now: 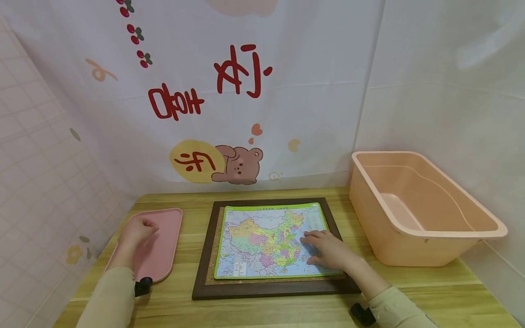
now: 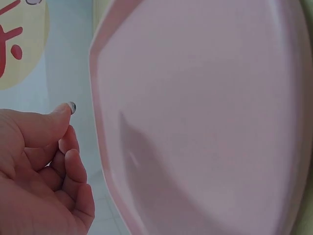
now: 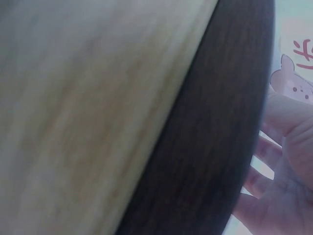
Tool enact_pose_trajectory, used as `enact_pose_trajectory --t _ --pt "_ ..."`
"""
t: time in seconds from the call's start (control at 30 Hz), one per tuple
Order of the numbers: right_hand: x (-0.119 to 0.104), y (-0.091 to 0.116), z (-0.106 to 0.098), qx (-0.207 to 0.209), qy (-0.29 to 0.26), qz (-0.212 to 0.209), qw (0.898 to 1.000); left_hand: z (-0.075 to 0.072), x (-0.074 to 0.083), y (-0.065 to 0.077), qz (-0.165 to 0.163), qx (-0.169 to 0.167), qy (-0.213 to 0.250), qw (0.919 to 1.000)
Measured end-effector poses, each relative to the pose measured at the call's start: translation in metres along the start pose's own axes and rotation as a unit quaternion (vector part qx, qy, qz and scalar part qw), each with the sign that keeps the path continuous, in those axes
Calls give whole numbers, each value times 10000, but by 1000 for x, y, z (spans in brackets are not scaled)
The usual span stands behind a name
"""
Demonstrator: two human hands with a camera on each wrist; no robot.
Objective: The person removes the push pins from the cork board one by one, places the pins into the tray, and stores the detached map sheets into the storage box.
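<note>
Between the thumb and finger of my left hand (image 1: 136, 233) is a small silver thumbtack (image 2: 72, 107), pinched at the tips. That hand is above the pink tray (image 1: 167, 239), its other fingers curled in. A map (image 1: 254, 241) with a green border lies on a cork board with a dark brown frame (image 1: 262, 291). My right hand (image 1: 329, 250) rests on the map's right side, fingers spread and relaxed. In the right wrist view, part of this hand shows beyond the dark frame edge, with its fingertips hidden.
A peach plastic tub (image 1: 410, 246) stands on the wooden table (image 1: 176, 310) to the right of the board. Behind the table hangs a white printed cloth (image 1: 311, 100) with red characters and a bear. A pale grid-patterned cloth (image 1: 37, 150) borders the left side.
</note>
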State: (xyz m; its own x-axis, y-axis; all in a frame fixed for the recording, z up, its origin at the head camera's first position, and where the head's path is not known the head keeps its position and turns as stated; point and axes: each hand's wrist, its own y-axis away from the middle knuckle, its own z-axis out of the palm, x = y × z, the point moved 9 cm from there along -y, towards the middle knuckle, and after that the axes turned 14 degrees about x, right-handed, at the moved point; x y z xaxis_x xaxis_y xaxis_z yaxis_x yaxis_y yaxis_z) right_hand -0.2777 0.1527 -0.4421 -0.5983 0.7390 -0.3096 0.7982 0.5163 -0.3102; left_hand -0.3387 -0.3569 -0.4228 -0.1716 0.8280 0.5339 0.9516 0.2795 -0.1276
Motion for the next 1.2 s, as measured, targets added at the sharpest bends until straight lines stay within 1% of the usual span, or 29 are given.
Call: enact_pose_trajectory --t 0.13,0.27,0.5,0.67,1.07,1.2 --pt "-1 -1 0 3 10 -48 10000 2 -5 -1 -105 -141 -76 9998" --pt "-1 -1 -1 9 10 -84 10000 4 -7 -2 -117 -256 -118 9995" --pt "-1 -1 -1 36 17 -105 9999 10 -10 -1 -142 -396 -44 9991" --pt "0 -1 0 13 9 -74 10000 12 -12 1 -174 -449 -5 9988" --pt "4 0 2 -13 -14 -8 10000 14 -11 3 -75 -563 -158 9983" --pt "4 0 3 13 19 -49 10000 15 -12 3 -57 -568 -64 9983"
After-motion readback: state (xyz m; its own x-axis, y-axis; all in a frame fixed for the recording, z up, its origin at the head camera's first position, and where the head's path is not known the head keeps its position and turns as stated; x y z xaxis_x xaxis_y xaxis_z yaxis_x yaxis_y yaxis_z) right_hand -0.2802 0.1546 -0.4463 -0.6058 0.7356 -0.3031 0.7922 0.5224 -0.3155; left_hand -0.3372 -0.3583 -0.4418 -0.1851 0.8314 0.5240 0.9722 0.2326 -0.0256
